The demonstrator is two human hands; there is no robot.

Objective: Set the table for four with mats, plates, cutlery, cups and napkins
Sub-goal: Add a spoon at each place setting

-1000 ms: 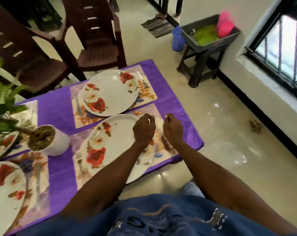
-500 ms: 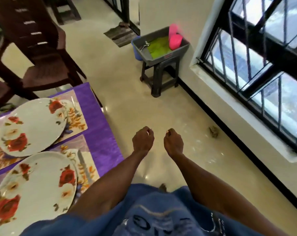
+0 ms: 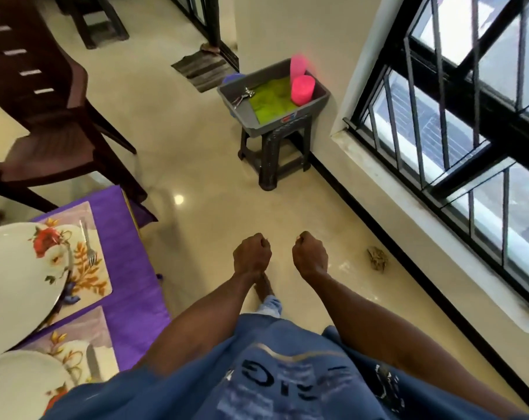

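Your left hand (image 3: 252,253) and right hand (image 3: 310,253) were curled into empty fists over the floor, facing the grey plastic tray (image 3: 319,97) holding pink plastic cups (image 3: 302,90) and green napkins (image 3: 271,100), likely your next pickup; floral plates (image 3: 17,268) sat at the counter's near edge.

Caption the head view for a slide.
Both fists, left hand and right hand, empty, facing a grey tub holding pink cups on a stool.

I see white plates (image 3: 17,268) with red flowers, a purple cloth (image 3: 126,268), pink cups (image 3: 302,90), a grey tub (image 3: 245,109).
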